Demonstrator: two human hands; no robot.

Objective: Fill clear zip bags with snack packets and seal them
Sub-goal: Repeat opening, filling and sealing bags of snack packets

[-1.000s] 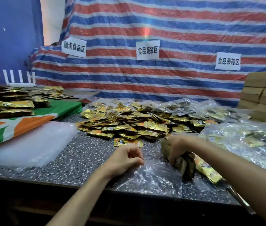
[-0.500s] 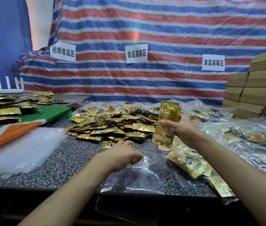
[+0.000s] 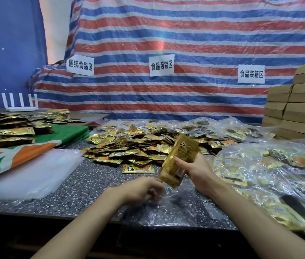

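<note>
At the packing surface (image 3: 84, 184), a person's right hand (image 3: 194, 171) grips a stack of gold snack packets (image 3: 178, 161). The stack is tilted, its long axis pointing down-left. Its lower end hangs just above the clear zip bag (image 3: 176, 208), whose mouth the nearer left hand (image 3: 138, 189) pinches.

Three white paper signs hang on the striped tarp (image 3: 185, 34). The left sign (image 3: 80, 64), near the tarp's left edge, reads "捆绑食品区". The middle sign (image 3: 161, 65), at its centre, reads "食品装袋区". The right sign (image 3: 251, 74), toward its right edge, reads "食品装箱区". Print on the snack packets (image 3: 129, 146) heaped below the tarp is too blurred to read.
</note>
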